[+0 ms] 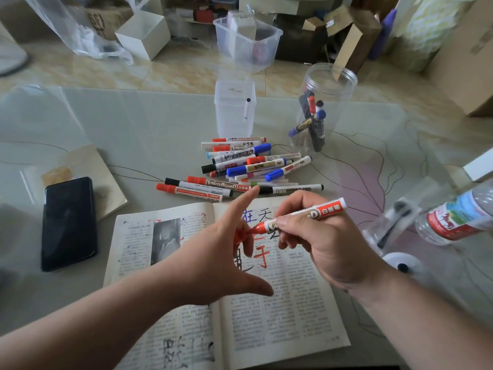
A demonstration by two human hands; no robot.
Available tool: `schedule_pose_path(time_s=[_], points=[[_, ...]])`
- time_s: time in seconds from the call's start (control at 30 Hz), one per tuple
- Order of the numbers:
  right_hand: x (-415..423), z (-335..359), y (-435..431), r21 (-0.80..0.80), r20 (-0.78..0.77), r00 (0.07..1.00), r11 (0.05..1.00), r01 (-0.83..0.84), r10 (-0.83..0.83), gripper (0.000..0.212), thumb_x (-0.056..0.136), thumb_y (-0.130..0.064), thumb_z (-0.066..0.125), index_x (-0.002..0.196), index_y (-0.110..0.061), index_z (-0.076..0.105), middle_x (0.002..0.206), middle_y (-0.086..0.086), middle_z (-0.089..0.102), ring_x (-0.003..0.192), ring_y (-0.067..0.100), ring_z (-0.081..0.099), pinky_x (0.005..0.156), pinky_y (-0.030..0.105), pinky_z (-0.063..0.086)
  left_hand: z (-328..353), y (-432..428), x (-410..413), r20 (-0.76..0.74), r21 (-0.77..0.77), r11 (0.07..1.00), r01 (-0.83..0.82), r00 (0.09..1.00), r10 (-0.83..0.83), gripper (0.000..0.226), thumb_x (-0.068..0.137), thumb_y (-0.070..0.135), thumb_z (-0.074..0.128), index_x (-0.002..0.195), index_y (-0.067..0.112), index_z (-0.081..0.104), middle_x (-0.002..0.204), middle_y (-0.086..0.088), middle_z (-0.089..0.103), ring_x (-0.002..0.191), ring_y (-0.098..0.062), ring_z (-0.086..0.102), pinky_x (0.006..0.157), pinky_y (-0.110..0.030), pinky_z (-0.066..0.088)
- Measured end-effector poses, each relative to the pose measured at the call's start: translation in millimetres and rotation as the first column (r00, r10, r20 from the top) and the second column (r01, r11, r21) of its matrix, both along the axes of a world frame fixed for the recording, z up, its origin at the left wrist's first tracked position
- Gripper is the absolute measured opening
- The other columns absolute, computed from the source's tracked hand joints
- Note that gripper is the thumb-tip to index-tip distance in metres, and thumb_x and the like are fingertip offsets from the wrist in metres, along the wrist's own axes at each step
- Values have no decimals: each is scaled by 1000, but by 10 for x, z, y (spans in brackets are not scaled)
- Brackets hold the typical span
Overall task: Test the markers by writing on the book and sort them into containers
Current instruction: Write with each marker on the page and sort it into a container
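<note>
My right hand [324,237] grips a marker [306,214], left hand [218,255] holds its cap [239,235]; far jar [324,84] part-filled, pile [253,164] left to test

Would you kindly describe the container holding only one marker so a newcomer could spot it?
From the open book, look past the marker pile. Behind it stands a square clear tub; unlike the round jar beside it, it holds one marker.

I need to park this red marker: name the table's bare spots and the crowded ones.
The glass table is bare left of the square container, beyond the phone; also between the round jar and the water bottle. Crowded: the marker pile fills the strip between open book and containers, and a white lid sits right of the book.
</note>
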State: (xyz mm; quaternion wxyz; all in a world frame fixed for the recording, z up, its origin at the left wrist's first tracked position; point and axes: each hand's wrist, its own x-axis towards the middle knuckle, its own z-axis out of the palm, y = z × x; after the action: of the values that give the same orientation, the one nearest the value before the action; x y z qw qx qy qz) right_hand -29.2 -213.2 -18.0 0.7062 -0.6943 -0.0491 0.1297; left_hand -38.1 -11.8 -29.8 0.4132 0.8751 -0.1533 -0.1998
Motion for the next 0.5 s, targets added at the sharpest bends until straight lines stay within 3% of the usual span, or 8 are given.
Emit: schedule_pose_path(time_s=[0.2,0.27,0.33,0.4,0.5], points=[[-50,21,16,-143,34,990,981,-129,135,9,82,-15,72,84,-7,72,74,6,70,69,16,66,64,24,52,45,-30,-60,18,45,998,54,998,-55,134,57,59,89,142,69,-14,88,16,59,81,-1,57,73,-19,51],[-43,29,16,-185,41,984,969,-165,175,4,85,-10,75,87,-7,74,78,6,72,70,13,67,64,23,52,48,-18,-65,16,55,997,54,998,-55,124,61,58,86,146,65,-5,91,18,60,83,0,58,73,-17,49],[-25,30,-8,-187,11,988,970,-152,157,7,86,-3,77,88,-10,77,82,6,74,72,13,69,65,23,53,63,-4,-35,10,18,1000,-1,1000,1,94,69,47,87,143,53,29,93,23,62,80,1,59,70,-16,48],[-11,40,-30,-129,-52,992,984,-124,118,9,85,-4,78,89,-12,79,84,8,76,74,15,69,66,28,54,95,5,-3,-44,-73,988,-132,991,129,49,76,32,86,116,40,59,88,24,69,75,0,65,68,-17,51],[5,53,-47,14,-139,981,991,-133,134,12,80,-12,77,92,-11,79,85,15,75,73,19,67,66,33,53,136,-2,31,-169,-227,930,-290,952,256,19,79,19,83,95,22,73,79,8,76,66,0,67,64,-15,53]])
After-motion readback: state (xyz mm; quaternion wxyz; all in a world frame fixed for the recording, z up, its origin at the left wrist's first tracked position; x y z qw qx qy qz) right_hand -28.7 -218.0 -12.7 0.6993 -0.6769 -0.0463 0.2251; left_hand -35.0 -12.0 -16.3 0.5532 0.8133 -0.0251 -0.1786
